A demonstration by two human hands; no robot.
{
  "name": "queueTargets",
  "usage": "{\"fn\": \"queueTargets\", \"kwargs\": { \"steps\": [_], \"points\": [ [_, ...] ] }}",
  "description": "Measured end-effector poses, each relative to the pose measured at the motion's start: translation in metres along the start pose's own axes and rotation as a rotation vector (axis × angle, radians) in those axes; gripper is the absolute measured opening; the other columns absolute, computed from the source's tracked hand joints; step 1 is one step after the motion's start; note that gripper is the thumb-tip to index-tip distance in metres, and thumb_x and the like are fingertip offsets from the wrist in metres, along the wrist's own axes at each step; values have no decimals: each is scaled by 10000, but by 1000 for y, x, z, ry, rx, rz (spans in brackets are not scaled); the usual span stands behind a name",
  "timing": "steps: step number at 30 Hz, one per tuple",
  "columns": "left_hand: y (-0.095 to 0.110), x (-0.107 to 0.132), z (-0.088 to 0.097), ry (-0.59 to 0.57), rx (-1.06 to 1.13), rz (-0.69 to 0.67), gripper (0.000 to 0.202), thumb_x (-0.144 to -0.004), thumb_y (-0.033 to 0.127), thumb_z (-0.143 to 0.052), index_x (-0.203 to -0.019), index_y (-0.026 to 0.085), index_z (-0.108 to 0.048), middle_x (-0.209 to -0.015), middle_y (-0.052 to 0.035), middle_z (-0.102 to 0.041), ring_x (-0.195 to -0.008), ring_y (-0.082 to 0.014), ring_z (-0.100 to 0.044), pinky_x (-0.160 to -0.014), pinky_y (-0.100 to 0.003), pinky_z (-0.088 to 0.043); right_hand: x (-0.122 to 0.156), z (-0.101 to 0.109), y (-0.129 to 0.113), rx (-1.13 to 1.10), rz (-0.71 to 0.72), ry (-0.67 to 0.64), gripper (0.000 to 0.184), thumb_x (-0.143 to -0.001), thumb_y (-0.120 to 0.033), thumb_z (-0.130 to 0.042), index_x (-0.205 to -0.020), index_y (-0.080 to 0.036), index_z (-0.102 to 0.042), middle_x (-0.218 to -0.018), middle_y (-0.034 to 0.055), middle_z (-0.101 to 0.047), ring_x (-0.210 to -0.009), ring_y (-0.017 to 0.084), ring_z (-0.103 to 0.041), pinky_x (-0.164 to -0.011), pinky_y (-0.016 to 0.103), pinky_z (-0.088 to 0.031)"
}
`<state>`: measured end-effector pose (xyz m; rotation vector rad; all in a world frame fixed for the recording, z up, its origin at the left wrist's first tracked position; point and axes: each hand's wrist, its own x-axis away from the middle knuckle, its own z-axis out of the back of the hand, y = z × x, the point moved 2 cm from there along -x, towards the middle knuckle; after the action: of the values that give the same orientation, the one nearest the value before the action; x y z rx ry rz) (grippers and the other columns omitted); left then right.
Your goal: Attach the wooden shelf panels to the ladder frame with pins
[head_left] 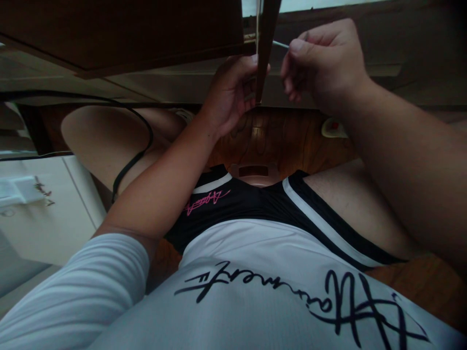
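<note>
Through the head camera I see the left hand (pixel 232 90) closed on the panel (pixel 266 43), which stands between both hands. The right hand (pixel 328 61) pinches a thin, pale rod (pixel 280 44) just beside it; the rod's tip seems to reach the panel, though dimness leaves me unsure of contact. A black cable (pixel 150 136) crosses the left leg (pixel 87 127).

From the wearer's head, one close view looks forward and down, over the white shirt (pixel 255 253) and dark shorts (pixel 255 201), to a wooden panel's (pixel 266 48) lower end.
</note>
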<state>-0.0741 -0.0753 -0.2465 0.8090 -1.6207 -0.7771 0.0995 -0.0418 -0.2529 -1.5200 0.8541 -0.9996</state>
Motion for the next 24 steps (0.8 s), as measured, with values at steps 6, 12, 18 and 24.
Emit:
{"fn": "queueTargets", "kwargs": {
  "steps": [6,12,18,24],
  "points": [
    [0,-2,0,-19,16,-51,208,-792,438,-600,-962,429,-719,-986,101,-758,-1181,-273,-644,-670,-334,-604,0,-3,-6,-220,-335,-45,243,-783,-342,-577,-583,-217,-637,-422,-19,-525,-365,100,-469,-372,253,-337],
    [1,-1,-1,-67,52,-62,176,-800,408,-594,-921,422,-721,-946,99,-755,-1134,-271,-661,-705,-332,-602,-3,0,-9,-257,-250,70,255,-778,-224,-520,-527,-194,-550,-431,-13,-482,-344,124,-458,-323,258,-326],
    [2,0,-3,-110,104,-56,164,-810,374,-581,-885,428,-716,-908,102,-753,-1117,-255,-664,-707,-337,-599,-4,7,-13,20,18,2,229,-806,-218,-579,-586,-154,-585,-456,-26,-557,-351,114,-515,-308,217,-364],
    [-1,1,-2,-58,51,175,346,-779,505,-559,-1114,530,-643,-867,87,-762,-1221,-302,-601,-708,-432,-602,2,9,-12,291,117,4,291,-901,-297,-588,-621,-220,-574,-533,-29,-571,-401,82,-494,-367,239,-320]
  ]
}}
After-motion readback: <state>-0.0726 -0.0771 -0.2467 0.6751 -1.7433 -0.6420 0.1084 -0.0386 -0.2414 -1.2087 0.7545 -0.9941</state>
